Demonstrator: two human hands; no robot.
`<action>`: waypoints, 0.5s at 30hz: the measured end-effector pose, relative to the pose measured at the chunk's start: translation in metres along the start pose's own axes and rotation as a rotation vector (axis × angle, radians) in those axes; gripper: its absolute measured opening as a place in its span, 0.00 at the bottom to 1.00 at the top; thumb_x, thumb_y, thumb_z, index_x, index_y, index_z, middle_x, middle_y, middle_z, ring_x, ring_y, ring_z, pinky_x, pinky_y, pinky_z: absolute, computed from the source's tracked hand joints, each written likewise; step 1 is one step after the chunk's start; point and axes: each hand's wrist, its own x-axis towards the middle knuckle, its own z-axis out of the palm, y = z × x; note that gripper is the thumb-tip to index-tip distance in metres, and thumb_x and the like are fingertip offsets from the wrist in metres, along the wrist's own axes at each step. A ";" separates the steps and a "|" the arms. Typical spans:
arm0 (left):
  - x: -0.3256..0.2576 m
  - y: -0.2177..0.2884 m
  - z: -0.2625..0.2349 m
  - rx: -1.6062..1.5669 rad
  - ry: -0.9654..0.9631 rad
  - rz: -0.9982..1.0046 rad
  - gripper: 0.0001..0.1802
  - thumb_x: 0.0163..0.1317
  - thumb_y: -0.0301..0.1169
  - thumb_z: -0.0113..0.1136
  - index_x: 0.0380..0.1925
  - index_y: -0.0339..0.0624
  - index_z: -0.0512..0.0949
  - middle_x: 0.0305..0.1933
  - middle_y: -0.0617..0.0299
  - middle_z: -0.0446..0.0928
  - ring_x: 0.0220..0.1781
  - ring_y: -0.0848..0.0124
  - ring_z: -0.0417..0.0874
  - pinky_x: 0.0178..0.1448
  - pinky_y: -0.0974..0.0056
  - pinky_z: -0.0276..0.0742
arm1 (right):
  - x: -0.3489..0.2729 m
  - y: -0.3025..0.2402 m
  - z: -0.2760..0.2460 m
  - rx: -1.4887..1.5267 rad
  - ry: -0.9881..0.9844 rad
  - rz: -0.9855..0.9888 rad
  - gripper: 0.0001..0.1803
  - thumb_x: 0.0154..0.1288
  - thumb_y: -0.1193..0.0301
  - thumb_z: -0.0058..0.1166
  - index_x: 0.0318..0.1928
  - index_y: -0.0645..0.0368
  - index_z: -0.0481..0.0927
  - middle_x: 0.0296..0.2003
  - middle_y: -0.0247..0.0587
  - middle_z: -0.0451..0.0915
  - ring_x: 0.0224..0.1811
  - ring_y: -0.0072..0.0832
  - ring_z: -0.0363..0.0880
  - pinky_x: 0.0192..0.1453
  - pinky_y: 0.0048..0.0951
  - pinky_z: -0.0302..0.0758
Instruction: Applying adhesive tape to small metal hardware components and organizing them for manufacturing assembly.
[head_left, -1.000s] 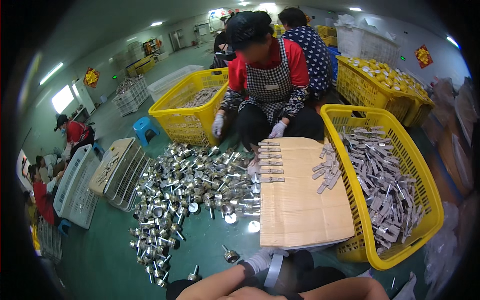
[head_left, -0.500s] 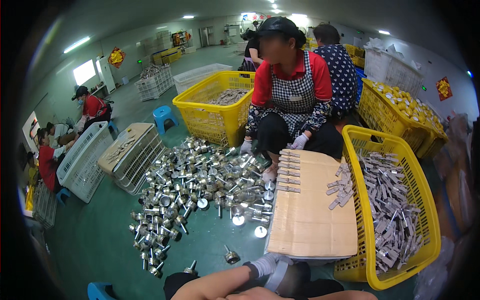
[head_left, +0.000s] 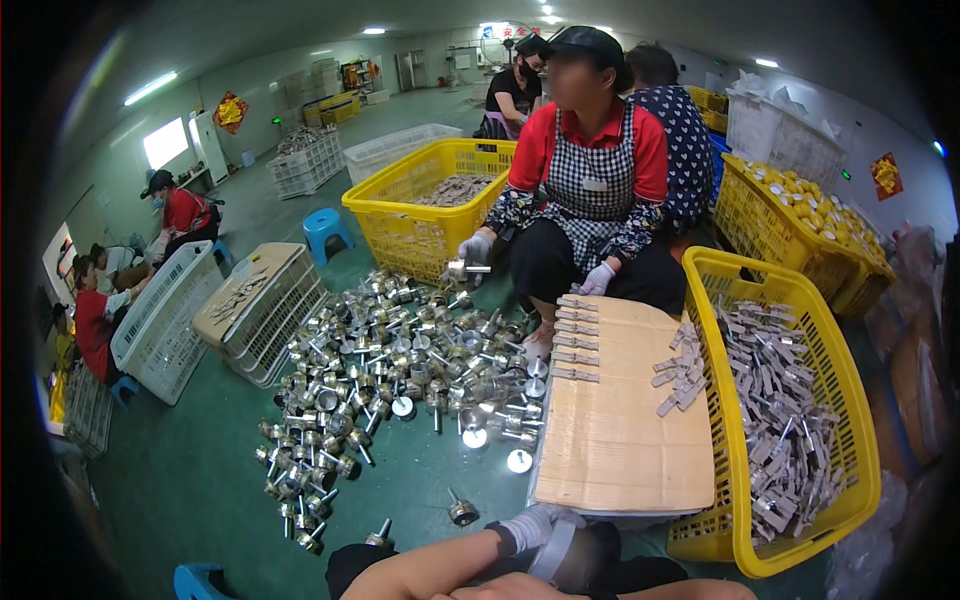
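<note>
At the lower edge, my left hand [head_left: 540, 523], in a pale grey knit glove with a ribbed cuff, rests by the front edge of a cardboard-topped surface [head_left: 625, 455]. Its fingers are hidden, and no held thing shows. Bare skin of my other arm [head_left: 510, 588] shows at the bottom; my right hand is out of sight. Flat grey pieces [head_left: 577, 357] form a row along the cardboard's left side, with a loose heap [head_left: 682, 372] at its right. Nearest my left hand on the floor lies a metal cup-shaped part with a stem [head_left: 461, 508].
A pile of similar metal parts [head_left: 335, 400] covers the green floor. A yellow crate [head_left: 738, 440] of grey pieces stands right. Opposite, a co-worker's gloved hand [head_left: 478, 247] holds one metal part. Another yellow crate [head_left: 400, 208], a blue stool [head_left: 326, 235] and white crates [head_left: 170, 335] stand beyond.
The co-worker's hand has risen from the pile and now holds a metal part. The co-worker's body leans more upright. My arms have hardly moved.
</note>
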 end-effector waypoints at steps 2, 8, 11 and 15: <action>-0.001 -0.001 -0.002 0.051 -0.042 0.017 0.15 0.55 0.29 0.58 0.44 0.42 0.77 0.49 0.55 0.76 0.55 0.63 0.73 0.60 0.63 0.66 | -0.001 0.000 0.000 0.012 0.014 -0.004 0.12 0.51 0.70 0.55 0.35 0.62 0.72 0.25 0.49 0.77 0.30 0.44 0.78 0.32 0.40 0.73; -0.004 -0.002 -0.001 -0.022 0.003 -0.023 0.17 0.47 0.22 0.62 0.41 0.42 0.78 0.44 0.59 0.78 0.51 0.68 0.76 0.56 0.66 0.68 | -0.001 0.000 0.000 0.036 0.037 -0.017 0.11 0.51 0.71 0.54 0.35 0.62 0.72 0.24 0.50 0.77 0.29 0.44 0.78 0.32 0.40 0.72; -0.002 -0.001 0.000 -0.033 0.008 -0.028 0.18 0.47 0.22 0.62 0.41 0.42 0.78 0.44 0.60 0.78 0.50 0.68 0.76 0.56 0.66 0.68 | -0.002 0.001 0.001 0.036 0.043 -0.029 0.11 0.50 0.71 0.54 0.35 0.62 0.72 0.24 0.50 0.77 0.29 0.45 0.78 0.31 0.40 0.73; -0.003 0.011 -0.001 -0.043 0.010 -0.075 0.17 0.47 0.23 0.63 0.41 0.42 0.78 0.44 0.60 0.78 0.49 0.69 0.76 0.56 0.66 0.68 | -0.002 0.003 0.002 0.038 0.036 -0.027 0.11 0.50 0.71 0.54 0.35 0.62 0.72 0.24 0.50 0.77 0.28 0.45 0.78 0.31 0.40 0.73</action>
